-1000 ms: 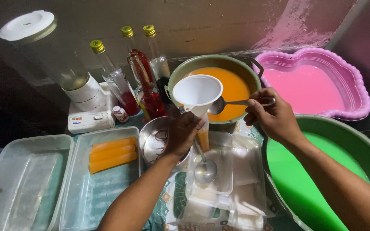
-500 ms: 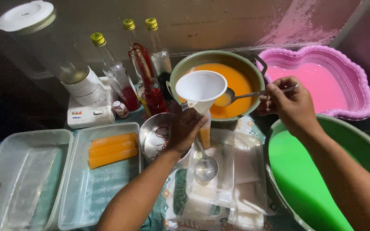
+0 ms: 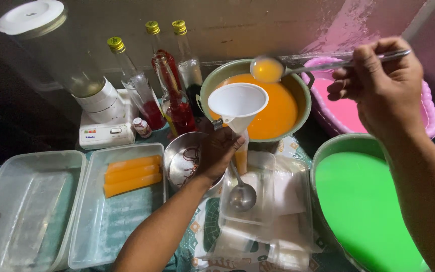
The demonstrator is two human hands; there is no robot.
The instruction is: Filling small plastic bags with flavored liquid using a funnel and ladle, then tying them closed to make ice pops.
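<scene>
We find the right hand (image 3: pixel 386 93) raised above and to the right of the green pot of orange liquid (image 3: pixel 258 103), its fingers pinched on the thin metal handle of a ladle (image 3: pixel 267 69) whose bowl is full of that orange liquid. The bowl hangs over the pot, just behind and above the white funnel (image 3: pixel 237 103). The left hand (image 3: pixel 217 153) is wrapped around the funnel's neck and the top of a narrow plastic bag (image 3: pixel 241 157), already partly filled with orange liquid, which hangs down in front of the pot.

In our judgement the pour is best made with the bowl brought low over the middle of the funnel mouth and tipped slowly, so the liquid runs no faster than the spout drains. The left grip should stay firm and the funnel upright; a tilt would spill onto the clear tray (image 3: pixel 247 189) below, where a second ladle (image 3: pixel 241 194) lies.

Pose: the right forearm enters from the lower right, wrist lifted, handle near level. The left forearm rises from the bottom centre, the back of the hand toward us, beside the steel bowl (image 3: pixel 185 161).

Three filled orange sticks (image 3: pixel 132 175) lie in a clear container (image 3: pixel 112 221) at left.
</scene>
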